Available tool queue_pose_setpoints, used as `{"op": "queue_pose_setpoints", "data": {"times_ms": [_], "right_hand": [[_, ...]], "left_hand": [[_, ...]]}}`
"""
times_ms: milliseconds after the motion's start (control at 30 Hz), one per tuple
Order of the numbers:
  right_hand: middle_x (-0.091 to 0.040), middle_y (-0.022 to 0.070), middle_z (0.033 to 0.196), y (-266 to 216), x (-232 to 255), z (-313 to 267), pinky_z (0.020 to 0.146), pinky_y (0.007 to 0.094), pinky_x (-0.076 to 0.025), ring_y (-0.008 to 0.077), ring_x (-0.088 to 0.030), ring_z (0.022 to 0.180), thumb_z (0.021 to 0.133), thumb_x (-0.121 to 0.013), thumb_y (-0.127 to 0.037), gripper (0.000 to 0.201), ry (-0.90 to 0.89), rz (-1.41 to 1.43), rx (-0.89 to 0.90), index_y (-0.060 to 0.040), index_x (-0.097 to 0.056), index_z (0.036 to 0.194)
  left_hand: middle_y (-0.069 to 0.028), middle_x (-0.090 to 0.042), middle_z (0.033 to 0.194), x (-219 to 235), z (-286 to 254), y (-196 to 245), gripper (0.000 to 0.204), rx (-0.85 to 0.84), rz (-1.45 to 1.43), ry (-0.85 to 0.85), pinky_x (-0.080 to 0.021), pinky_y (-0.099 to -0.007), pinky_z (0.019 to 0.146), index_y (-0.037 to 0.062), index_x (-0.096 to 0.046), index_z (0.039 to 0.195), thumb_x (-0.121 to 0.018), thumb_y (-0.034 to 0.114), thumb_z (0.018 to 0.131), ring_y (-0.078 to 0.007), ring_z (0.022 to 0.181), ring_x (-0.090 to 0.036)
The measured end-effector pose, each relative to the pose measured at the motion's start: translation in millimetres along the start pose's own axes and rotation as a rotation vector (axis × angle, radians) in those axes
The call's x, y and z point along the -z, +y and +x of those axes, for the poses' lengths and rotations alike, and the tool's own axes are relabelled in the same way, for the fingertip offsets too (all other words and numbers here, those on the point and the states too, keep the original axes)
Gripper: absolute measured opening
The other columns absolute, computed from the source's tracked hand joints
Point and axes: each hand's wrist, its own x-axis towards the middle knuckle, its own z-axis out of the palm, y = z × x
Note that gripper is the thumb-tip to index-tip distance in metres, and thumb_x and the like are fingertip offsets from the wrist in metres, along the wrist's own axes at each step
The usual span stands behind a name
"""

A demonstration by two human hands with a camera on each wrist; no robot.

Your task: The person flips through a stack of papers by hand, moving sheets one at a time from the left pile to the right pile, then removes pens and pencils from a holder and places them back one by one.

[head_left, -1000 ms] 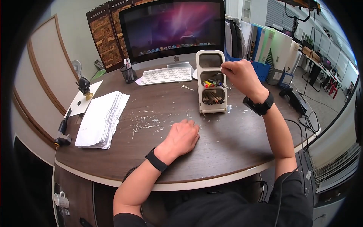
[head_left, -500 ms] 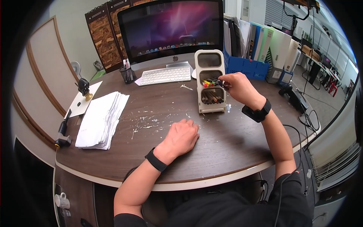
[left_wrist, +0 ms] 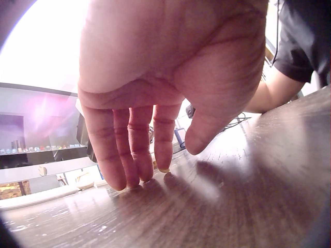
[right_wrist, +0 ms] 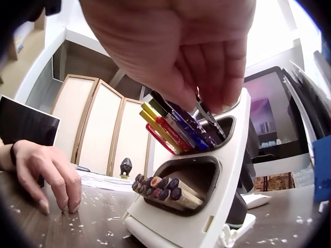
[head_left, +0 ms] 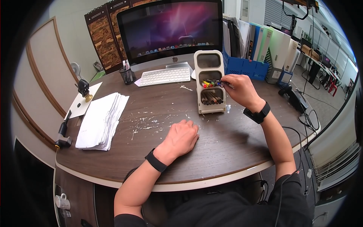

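My right hand is at the right side of a white three-compartment organizer. In the right wrist view, its thumb and fingers pinch the upper end of a dark pen, whose lower part sits in the middle compartment. Red, yellow and blue pens lean beside it there. Several pencils lie in the bottom compartment, ends facing out. On the desk, my left hand rests palm down on its fingertips. The left wrist view shows nothing under that palm, its fingers fairly straight.
Behind the organizer stand a monitor and a white keyboard. A paper stack lies at the left, a mesh pen cup farther back. Blue bin and binders are at the right, near a phone. White scraps litter the desk.
My right hand has come down from beside the top compartment to the middle one, then shifted slightly right. The left hand has stayed in place.
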Motion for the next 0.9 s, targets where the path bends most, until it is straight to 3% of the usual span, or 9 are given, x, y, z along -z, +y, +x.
{"op": "queue_pose_setpoints", "data": {"times_ms": [133,333,433,500,600,633,700,900], "right_hand": [[-0.069,0.0172,0.088,-4.2,0.1,1.0,0.072,0.0423,-0.054,0.035,-0.067,0.08,0.085,-0.065,-0.005,0.014,0.038,-0.007,-0.004,0.0012,-0.069,0.096],[-0.07,0.0182,0.094,8.3,-17.0,-4.5,0.074,0.0387,-0.055,0.0353,-0.069,0.086,0.081,-0.069,0.0,0.022,-0.043,-0.053,-0.005,0.0028,-0.067,0.103],[-0.07,0.0177,0.093,11.9,-23.8,-4.9,0.074,0.0365,-0.055,0.0321,-0.07,0.084,0.079,-0.07,0.004,0.027,-0.019,0.125,-0.041,0.0026,-0.067,0.106],[-0.069,0.0211,0.093,13.0,-27.1,-5.1,0.073,0.0396,-0.054,0.0348,-0.068,0.083,0.08,-0.065,0.005,0.028,0.014,0.274,-0.153,0.0026,-0.068,0.108],[-0.069,0.0198,0.092,8.0,-24.4,-6.6,0.072,0.0383,-0.054,0.0319,-0.069,0.081,0.079,-0.067,0.004,0.03,-0.047,0.237,-0.247,0.0026,-0.068,0.109],[-0.069,0.0198,0.092,9.9,-26.6,-7.6,0.072,0.0383,-0.054,0.0319,-0.069,0.081,0.079,-0.067,0.004,0.03,-0.046,0.237,-0.247,0.0026,-0.068,0.109],[-0.07,0.0156,0.09,16.2,-32.2,-11.1,0.072,0.0325,-0.055,0.0235,-0.069,0.077,0.075,-0.073,0.006,0.033,-0.017,0.182,-0.192,0.0016,-0.068,0.108],[-0.071,0.016,0.091,18.7,-23.4,-10.0,0.07,0.0328,-0.055,0.0244,-0.069,0.077,0.076,-0.07,0.008,0.031,0.014,0.166,-0.132,0.0013,-0.069,0.106]], "left_hand": [[-0.0139,-0.061,0.082,0.8,0.3,0.4,0.02,-0.001,0.002,0.001,-0.053,-0.0435,0.071,0.0009,-0.063,0.08,-0.068,0.019,0.085,-0.0324,0.084,-0.062],[-0.014,-0.061,0.082,0.2,0.3,0.1,0.019,0.002,0.002,-0.005,-0.053,-0.0436,0.071,0.0009,-0.063,0.081,-0.068,0.019,0.085,-0.0323,0.083,-0.062],[-0.014,-0.061,0.082,-0.6,0.0,-0.4,0.019,0.0,-0.001,0.004,-0.053,-0.0435,0.071,0.001,-0.063,0.081,-0.068,0.019,0.085,-0.0321,0.083,-0.062],[-0.0139,-0.061,0.083,0.0,-0.1,0.0,0.019,0.003,0.0,0.0,-0.053,-0.0434,0.071,0.001,-0.063,0.081,-0.068,0.019,0.085,-0.032,0.084,-0.062],[-0.0138,-0.061,0.083,0.3,-0.2,0.5,0.019,0.005,0.0,-0.004,-0.053,-0.0433,0.071,0.0011,-0.063,0.081,-0.068,0.019,0.085,-0.032,0.084,-0.062],[-0.0138,-0.061,0.083,0.6,-0.2,0.3,0.019,0.003,-0.001,-0.003,-0.053,-0.0433,0.071,0.0011,-0.063,0.081,-0.068,0.019,0.085,-0.0319,0.084,-0.062],[-0.0138,-0.061,0.083,0.0,-0.3,-0.1,0.019,0.003,-0.001,-0.002,-0.053,-0.0434,0.071,0.0011,-0.062,0.081,-0.068,0.019,0.085,-0.0319,0.084,-0.062],[-0.0137,-0.062,0.083,0.3,-0.4,0.1,0.019,0.006,-0.003,-0.01,-0.053,-0.0434,0.072,0.0011,-0.062,0.082,-0.068,0.019,0.085,-0.032,0.085,-0.063]]}}
